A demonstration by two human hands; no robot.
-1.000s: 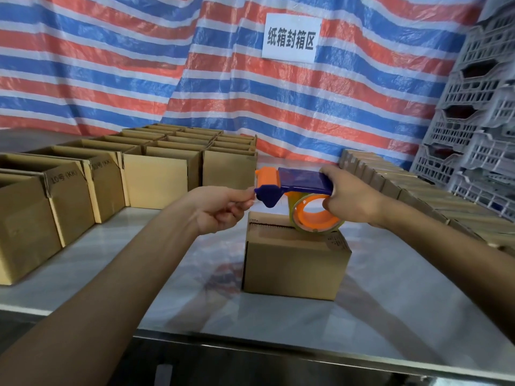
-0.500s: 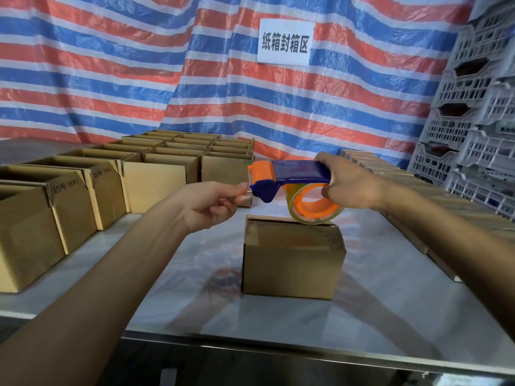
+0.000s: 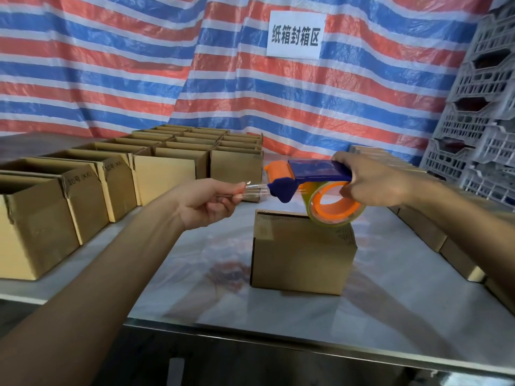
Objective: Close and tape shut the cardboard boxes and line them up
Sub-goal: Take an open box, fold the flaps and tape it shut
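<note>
A small closed cardboard box stands in the middle of the steel table. Just above its top my right hand grips a blue and orange tape dispenser with a roll of clear tape. My left hand pinches the free end of the clear tape, which stretches a short way from the dispenser's mouth to my fingers.
Rows of open cardboard boxes fill the left and back of the table. Flat or closed boxes run along the right edge. Grey plastic crates are stacked at the far right. A striped tarpaulin with a white sign hangs behind.
My left hand has drawn the tape end out to the left, away from the dispenser, so a short strip now shows. The dispenser has stayed over the box.
</note>
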